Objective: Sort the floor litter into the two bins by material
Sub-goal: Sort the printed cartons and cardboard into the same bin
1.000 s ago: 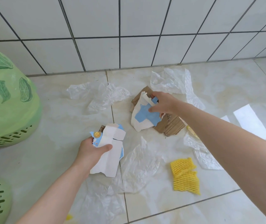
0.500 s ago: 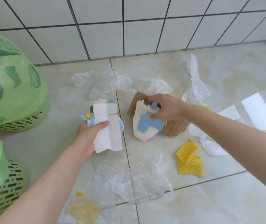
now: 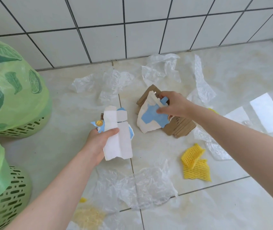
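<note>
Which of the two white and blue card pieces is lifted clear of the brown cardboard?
The folded one in the left hand: that card piece hangs apart; the right hand's piece overlaps the brown cardboard.

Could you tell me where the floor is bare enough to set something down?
Bare floor lies between the green bins and the left hand; more lies right of the yellow foam net. Around the brown cardboard, clear plastic film crowds everything.

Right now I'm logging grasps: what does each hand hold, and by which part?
The left hand grips torn white carton pieces by their left edge. The right hand pinches a white-and-blue carton scrap at its upper right corner.
</note>
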`<state>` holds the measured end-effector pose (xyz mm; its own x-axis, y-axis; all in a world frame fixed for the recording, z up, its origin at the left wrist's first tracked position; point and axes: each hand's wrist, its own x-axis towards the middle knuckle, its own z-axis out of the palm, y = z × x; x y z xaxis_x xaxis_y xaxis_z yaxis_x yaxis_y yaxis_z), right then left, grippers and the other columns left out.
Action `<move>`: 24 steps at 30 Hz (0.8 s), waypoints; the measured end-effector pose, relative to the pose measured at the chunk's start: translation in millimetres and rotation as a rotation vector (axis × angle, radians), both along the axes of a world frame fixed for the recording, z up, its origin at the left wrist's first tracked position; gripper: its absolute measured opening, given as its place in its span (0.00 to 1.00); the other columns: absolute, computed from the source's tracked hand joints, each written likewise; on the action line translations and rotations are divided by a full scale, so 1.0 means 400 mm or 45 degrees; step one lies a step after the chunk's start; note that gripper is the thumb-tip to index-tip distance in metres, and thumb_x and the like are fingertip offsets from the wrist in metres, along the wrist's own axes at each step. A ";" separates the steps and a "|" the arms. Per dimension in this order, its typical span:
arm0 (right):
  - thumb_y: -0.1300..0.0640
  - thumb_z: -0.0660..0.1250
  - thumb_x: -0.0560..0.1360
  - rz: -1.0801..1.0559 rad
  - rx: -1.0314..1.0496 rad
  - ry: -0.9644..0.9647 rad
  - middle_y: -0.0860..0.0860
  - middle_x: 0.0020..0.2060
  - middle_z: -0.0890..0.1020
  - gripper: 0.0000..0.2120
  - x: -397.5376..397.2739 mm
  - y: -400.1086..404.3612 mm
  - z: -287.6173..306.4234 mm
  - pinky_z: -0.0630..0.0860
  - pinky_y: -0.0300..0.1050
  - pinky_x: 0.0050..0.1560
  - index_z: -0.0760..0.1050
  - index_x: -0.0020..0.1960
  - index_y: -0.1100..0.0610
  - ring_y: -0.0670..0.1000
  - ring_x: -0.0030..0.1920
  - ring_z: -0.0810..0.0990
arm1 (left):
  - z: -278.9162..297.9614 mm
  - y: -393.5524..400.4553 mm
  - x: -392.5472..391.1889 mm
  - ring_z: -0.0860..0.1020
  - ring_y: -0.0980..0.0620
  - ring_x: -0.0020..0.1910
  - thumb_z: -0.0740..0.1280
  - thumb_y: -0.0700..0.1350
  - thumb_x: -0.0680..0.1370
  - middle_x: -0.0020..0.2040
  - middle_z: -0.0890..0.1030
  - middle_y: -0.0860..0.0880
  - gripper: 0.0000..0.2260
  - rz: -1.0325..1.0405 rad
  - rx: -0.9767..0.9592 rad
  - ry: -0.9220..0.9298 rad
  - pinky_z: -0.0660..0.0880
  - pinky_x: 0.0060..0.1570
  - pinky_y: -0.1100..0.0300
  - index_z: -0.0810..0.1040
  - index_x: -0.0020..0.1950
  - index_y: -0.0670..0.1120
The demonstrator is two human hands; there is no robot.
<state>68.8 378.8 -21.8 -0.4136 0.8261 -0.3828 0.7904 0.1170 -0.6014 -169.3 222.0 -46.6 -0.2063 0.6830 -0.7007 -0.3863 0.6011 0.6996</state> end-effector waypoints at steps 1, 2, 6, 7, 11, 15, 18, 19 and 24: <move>0.54 0.71 0.66 -0.014 0.003 0.006 0.53 0.39 0.76 0.13 -0.011 0.002 -0.002 0.71 0.45 0.34 0.72 0.47 0.56 0.53 0.38 0.75 | -0.003 -0.003 -0.003 0.83 0.43 0.50 0.72 0.37 0.72 0.52 0.84 0.43 0.15 0.007 -0.010 0.009 0.79 0.50 0.43 0.79 0.58 0.42; 0.54 0.71 0.66 -0.012 0.006 0.001 0.54 0.41 0.78 0.14 -0.021 0.006 -0.002 0.72 0.45 0.35 0.73 0.49 0.55 0.54 0.41 0.77 | -0.005 -0.006 -0.006 0.83 0.43 0.50 0.72 0.37 0.72 0.52 0.84 0.43 0.15 0.014 -0.022 0.018 0.79 0.50 0.43 0.79 0.58 0.42; 0.55 0.71 0.67 0.064 0.013 -0.019 0.54 0.46 0.79 0.15 -0.060 0.014 0.005 0.76 0.46 0.37 0.73 0.52 0.52 0.55 0.45 0.79 | -0.009 -0.017 -0.023 0.83 0.43 0.50 0.72 0.37 0.72 0.52 0.84 0.44 0.15 0.024 -0.043 0.033 0.78 0.51 0.42 0.79 0.58 0.42; 0.55 0.72 0.67 0.076 0.022 -0.013 0.55 0.47 0.79 0.16 -0.070 0.012 0.005 0.77 0.49 0.39 0.74 0.53 0.53 0.56 0.46 0.79 | -0.010 -0.020 -0.028 0.83 0.42 0.50 0.72 0.38 0.72 0.52 0.84 0.44 0.15 0.025 -0.049 0.039 0.78 0.51 0.42 0.79 0.58 0.42; 0.56 0.71 0.68 0.126 0.072 -0.018 0.55 0.49 0.79 0.17 -0.098 -0.009 0.000 0.77 0.53 0.44 0.73 0.56 0.54 0.56 0.46 0.78 | -0.010 -0.033 -0.047 0.83 0.42 0.51 0.72 0.38 0.72 0.53 0.84 0.43 0.16 0.007 -0.074 0.048 0.78 0.52 0.40 0.78 0.59 0.42; 0.56 0.71 0.68 0.176 0.053 -0.055 0.54 0.45 0.78 0.13 -0.102 -0.024 0.008 0.75 0.49 0.38 0.72 0.51 0.55 0.53 0.41 0.75 | -0.002 -0.040 -0.058 0.83 0.43 0.49 0.71 0.37 0.73 0.52 0.84 0.43 0.14 0.040 -0.087 0.076 0.79 0.49 0.43 0.78 0.58 0.42; 0.60 0.72 0.67 0.042 -0.124 0.153 0.53 0.37 0.74 0.12 -0.072 -0.041 0.019 0.73 0.45 0.34 0.73 0.47 0.60 0.51 0.36 0.74 | 0.007 -0.038 -0.066 0.83 0.42 0.49 0.71 0.37 0.73 0.51 0.84 0.43 0.14 0.066 -0.074 0.079 0.79 0.48 0.43 0.78 0.58 0.42; 0.63 0.73 0.67 -0.083 -0.211 0.308 0.53 0.37 0.75 0.11 -0.053 -0.047 0.027 0.74 0.44 0.33 0.74 0.48 0.61 0.50 0.35 0.76 | 0.010 -0.036 -0.066 0.83 0.42 0.49 0.71 0.37 0.73 0.52 0.84 0.43 0.14 0.071 -0.064 0.079 0.79 0.48 0.42 0.78 0.58 0.42; 0.68 0.71 0.69 -0.861 -0.566 1.011 0.57 0.48 0.83 0.20 0.075 -0.050 0.022 0.80 0.48 0.41 0.76 0.59 0.61 0.57 0.45 0.83 | 0.025 0.007 -0.042 0.83 0.41 0.49 0.72 0.38 0.72 0.52 0.83 0.42 0.17 0.067 -0.060 0.130 0.78 0.47 0.38 0.77 0.59 0.41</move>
<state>98.6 358.7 -12.8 -0.1908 0.8287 -0.5261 -0.0136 -0.5381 -0.8427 -185.9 224.7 -36.7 -0.3131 0.6363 -0.7051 -0.3464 0.6147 0.7086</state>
